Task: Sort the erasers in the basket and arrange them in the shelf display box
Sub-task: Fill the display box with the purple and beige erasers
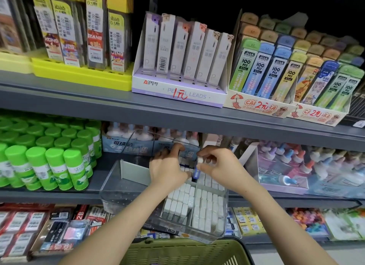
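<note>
One green basket (pixel 183 252) lies nearest; beyond, the clear display box (pixel 112 185) on the shelf (pixel 59 195) holds rows of white erasers (pixel 199 203), over which the right hand (pixel 219 164) pinches a blue-sleeved eraser (pixel 197 173) beside the left hand (pixel 167 170), its grasp indiscernible.

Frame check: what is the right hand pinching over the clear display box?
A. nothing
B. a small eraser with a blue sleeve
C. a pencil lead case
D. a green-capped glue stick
B: the right hand pinches a blue-sleeved eraser just above the white erasers packed in the clear display box.
</note>
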{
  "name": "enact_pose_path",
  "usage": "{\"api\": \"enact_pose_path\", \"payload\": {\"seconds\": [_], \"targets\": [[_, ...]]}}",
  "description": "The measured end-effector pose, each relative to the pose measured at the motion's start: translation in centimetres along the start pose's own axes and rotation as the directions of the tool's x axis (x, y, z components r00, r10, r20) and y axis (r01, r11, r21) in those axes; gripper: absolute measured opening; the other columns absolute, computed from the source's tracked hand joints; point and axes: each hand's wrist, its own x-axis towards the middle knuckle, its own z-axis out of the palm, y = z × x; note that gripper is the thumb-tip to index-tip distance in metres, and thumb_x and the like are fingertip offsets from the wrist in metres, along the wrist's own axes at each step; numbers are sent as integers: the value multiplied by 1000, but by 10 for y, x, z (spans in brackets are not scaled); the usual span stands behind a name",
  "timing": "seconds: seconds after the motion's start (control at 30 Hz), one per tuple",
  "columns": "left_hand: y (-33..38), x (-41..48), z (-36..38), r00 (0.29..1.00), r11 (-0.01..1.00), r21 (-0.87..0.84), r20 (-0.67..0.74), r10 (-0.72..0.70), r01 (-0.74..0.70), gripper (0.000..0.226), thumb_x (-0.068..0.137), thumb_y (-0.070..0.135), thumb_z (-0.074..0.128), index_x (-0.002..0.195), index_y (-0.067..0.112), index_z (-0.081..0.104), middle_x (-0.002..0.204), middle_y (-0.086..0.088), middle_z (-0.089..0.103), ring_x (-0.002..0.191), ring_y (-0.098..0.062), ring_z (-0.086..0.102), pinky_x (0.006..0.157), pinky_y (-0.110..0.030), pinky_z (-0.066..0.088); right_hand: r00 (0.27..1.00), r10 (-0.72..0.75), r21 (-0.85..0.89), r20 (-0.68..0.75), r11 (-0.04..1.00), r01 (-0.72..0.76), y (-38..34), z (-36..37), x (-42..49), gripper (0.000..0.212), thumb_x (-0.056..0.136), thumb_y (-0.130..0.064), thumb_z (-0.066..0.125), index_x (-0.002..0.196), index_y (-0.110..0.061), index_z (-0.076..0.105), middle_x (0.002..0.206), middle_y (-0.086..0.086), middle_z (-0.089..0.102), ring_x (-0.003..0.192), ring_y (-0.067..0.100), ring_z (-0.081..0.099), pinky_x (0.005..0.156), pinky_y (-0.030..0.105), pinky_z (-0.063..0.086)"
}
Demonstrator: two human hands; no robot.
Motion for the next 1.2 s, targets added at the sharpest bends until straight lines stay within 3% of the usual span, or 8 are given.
{"api": "enact_pose_path", "payload": {"seconds": [0.1, 0.3, 0.5, 0.67, 0.77, 1.0, 1.1, 1.2], "targets": [[0, 0, -2, 1000, 1000, -5, 23, -11, 11, 66, 73, 49, 71, 126, 36, 34, 119, 5, 57, 112, -21, 52, 85, -27, 40, 999, -34, -26, 24, 999, 35, -1, 3, -3, 28, 86, -20, 66, 112, -13, 64, 89, -8, 60, 73, -2, 50, 66, 5, 37], [0, -2, -4, 999, 1000, 16, 46, -1, 0, 64, 74, 52, 69, 125, 37, 33, 118, 5, 57, 112, -21, 53, 86, -29, 41, 998, -43, -95, 55, 994, 49, -4, 13, -1, 28, 86, -19, 64, 112, -11, 64, 90, -1, 62, 81, 9, 53, 65, 8, 36], [2, -2, -7, 998, 1000, 22, 60, -5, 4, 66, 74, 49, 69, 128, 35, 33, 117, 4, 58, 111, -21, 54, 83, -28, 41, 991, -134, -334, -1, 934, 126, -3, 12, -6, 25, 85, -30, 64, 108, -26, 70, 108, -9, 65, 108, 21, 49, 98, 36, 34], [2, 0, -13, 993, 997, -68, 113, -24, 31, 55, 82, 42, 63, 129, 36, 35, 118, 1, 59, 109, -24, 55, 82, -28, 41, 981, -191, -394, -35, 905, 162, -6, 12, -21, 26, 90, -30, 56, 112, -34, 68, 92, -11, 56, 96, 27, 50, 82, 39, 27], [-3, 3, -20, 978, 949, -288, 194, -73, 128, 40, 93, 32, 47, 131, 41, 37, 122, -4, 58, 106, -29, 55, 86, -32, 42, 983, -180, -420, -31, 895, 150, -7, 14, -22, 27, 91, -35, 50, 111, -36, 68, 104, -10, 63, 98, 26, 49, 77, 36, 23], [-18, 1, -22, 969, 852, -513, 246, 28, 106, 45, 100, 19, 34, 124, 56, 38, 107, -6, 58, 90, -21, 52, 91, -42, 45, 998, 51, -49, -23, 997, -52, 0, 13, -14, 13, 85, -34, 66, 94, -28, 74, 101, -13, 69, 105, 12, 56, 103, 37, 32], [-17, 1, -24, 967, 863, -493, 254, 21, 110, 42, 99, 20, 39, 135, 42, 33, 101, -4, 58, 94, -32, 61, 86, -42, 47, 994, 112, -48, 20, 993, -111, -3, 11, -10, 12, 83, -37, 68, 92, -31, 73, 104, -14, 68, 108, 12, 57, 101, 38, 38], [-16, 0, -25, 972, 839, -525, 235, -20, 144, 31, 96, 20, 47, 126, 25, 38, 111, -8, 65, 100, -31, 60, 89, -43, 47, 988, 143, -111, 56, 984, -136, -9, 13, -5, 12, 82, -39, 67, 92, -33, 72, 102, -18, 66, 105, 9, 57, 99, 40, 40]]}}
